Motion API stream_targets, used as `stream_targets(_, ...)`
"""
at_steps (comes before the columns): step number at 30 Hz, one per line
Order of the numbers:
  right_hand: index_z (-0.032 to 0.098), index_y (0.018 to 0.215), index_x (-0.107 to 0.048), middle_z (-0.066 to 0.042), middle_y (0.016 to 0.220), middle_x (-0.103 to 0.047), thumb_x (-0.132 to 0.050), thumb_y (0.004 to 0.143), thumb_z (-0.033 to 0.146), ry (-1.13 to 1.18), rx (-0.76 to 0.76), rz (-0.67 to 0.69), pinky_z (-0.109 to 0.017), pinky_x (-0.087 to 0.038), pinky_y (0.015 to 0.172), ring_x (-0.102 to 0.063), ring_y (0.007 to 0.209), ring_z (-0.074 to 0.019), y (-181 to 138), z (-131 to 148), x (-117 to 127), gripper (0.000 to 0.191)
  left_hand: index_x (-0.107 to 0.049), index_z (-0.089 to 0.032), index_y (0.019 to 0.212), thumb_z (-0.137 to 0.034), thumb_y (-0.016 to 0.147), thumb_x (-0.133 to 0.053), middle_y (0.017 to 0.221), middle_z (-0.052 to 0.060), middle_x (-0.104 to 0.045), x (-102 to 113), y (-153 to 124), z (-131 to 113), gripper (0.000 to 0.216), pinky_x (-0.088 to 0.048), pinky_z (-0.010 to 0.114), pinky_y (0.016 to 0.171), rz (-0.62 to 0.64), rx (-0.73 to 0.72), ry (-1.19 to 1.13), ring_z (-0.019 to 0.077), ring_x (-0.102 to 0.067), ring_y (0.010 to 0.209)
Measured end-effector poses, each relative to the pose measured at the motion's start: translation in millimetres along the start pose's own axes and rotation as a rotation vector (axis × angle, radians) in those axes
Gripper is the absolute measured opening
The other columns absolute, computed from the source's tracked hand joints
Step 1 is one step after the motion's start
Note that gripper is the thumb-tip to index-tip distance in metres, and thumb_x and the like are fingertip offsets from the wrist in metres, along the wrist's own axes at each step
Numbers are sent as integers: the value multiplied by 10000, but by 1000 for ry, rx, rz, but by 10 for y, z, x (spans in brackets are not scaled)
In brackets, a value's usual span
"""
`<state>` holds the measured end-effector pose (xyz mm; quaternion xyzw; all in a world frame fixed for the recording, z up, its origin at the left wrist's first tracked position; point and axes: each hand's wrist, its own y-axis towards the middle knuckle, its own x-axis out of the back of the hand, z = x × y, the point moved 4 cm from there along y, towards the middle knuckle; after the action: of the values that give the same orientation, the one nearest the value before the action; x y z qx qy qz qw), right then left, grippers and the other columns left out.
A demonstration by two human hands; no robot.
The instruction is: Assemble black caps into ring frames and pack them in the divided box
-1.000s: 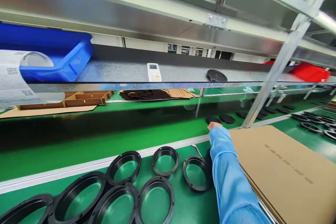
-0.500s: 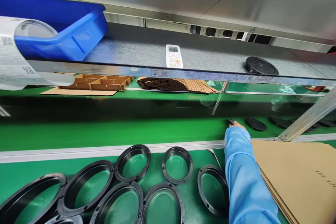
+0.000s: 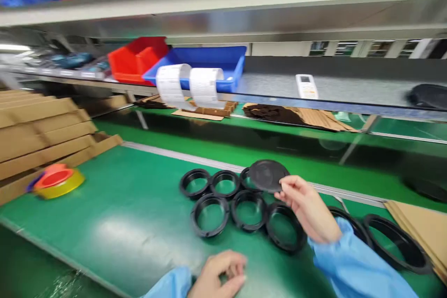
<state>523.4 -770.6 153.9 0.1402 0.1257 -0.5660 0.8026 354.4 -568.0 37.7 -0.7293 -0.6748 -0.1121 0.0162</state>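
My right hand (image 3: 307, 207) pinches a flat black round disc (image 3: 267, 175) by its edge and holds it above a cluster of black plastic rings (image 3: 244, 205) lying on the green table (image 3: 115, 223). My left hand (image 3: 218, 277) rests low near the front edge with its fingers curled in; I cannot make out anything inside them. Both arms wear blue sleeves.
Stacked cardboard (image 3: 38, 130) and a red-and-yellow tape roll (image 3: 57, 181) lie at the left. A shelf above carries a red bin (image 3: 138, 58), a blue bin (image 3: 209, 63) with white label rolls (image 3: 188, 84), a white remote (image 3: 306, 86) and another black disc (image 3: 428, 96). Flat cardboard (image 3: 424, 228) lies at the right.
My right hand has drawn back from the far belt and now holds a black disc over the rings. My view has swung left, and my left hand has come into sight.
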Motion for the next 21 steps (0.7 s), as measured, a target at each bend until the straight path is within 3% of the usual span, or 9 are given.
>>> stream_targets(3,210,971,-687,-35,895,-630,-853,809,475,67,-96,96,-287,-574,759,-635,803,-178,-711,-540,-614,353,-351,-498,1472,-541,635,-883,1436,67,-493,117,12,-92,994,-498,440,959,-212,-47,-520,307,-553,1240)
stream_targets(5,219,996,-688,-44,917,-643,-832,841,473,143,-180,163,-315,-568,838,-646,855,-185,-1095,-883,-945,331,-174,-482,1534,-570,593,-898,1527,69,-404,220,-38,-218,1190,-476,432,1008,-272,-71,-761,317,-478,1332)
stream_targets(8,219,1108,-681,-90,1064,-655,-851,825,472,271,-357,335,-388,-554,932,-634,1069,-252,-1532,-1269,-1376,416,-206,-403,1551,-604,710,-806,1397,85,-564,403,-190,-374,1053,-521,397,942,-215,16,-968,291,-606,1181)
stream_targets(10,226,1253,-631,-115,1118,-649,-867,803,476,304,-432,483,-393,-590,840,-641,1085,-287,-1722,-1367,-1604,567,-317,-335,1530,-636,789,-714,1326,85,-625,555,-312,-405,893,-523,401,951,-218,84,-1083,290,-629,1153)
stream_targets(12,209,1258,-633,-116,1013,-670,-817,840,517,223,-458,648,-328,-600,644,-701,892,-274,-1815,-1345,-1759,552,-422,-256,1485,-654,850,-629,1283,101,-654,678,-417,-385,778,-489,431,1018,-220,156,-1162,302,-617,1187)
stream_targets(13,196,1209,-662,-103,929,-672,-758,887,538,126,-430,688,-288,-573,556,-703,758,-242,-1807,-1304,-1793,479,-469,-213,1453,-666,866,-597,1259,117,-667,718,-459,-365,753,-470,452,1045,-205,196,-1186,312,-614,1194)
stream_targets(15,195,1092,-720,-90,878,-651,-616,981,539,-171,-215,603,-286,-556,549,-669,683,-204,-1665,-1174,-1764,376,-535,-146,1389,-701,877,-549,1223,153,-681,763,-530,-321,756,-440,493,1074,-154,267,-1220,337,-610,1197)
stream_targets(18,283,1136,-742,-108,1126,-586,-528,1026,481,-688,311,309,-454,-521,918,-589,1036,-274,-1398,-978,-1643,312,-579,-131,1334,-753,891,-446,1203,163,-689,797,-619,-251,775,-409,514,1098,-123,332,-1259,336,-610,1197)
stream_targets(21,334,1217,-709,-97,1291,-494,-461,1051,449,-957,499,270,-544,-386,1060,-420,1235,-315,-1277,-1078,-1611,320,-604,-144,1301,-787,888,-380,1183,145,-700,822,-698,-183,797,-402,489,1105,-131,362,-1275,306,-623,1175)
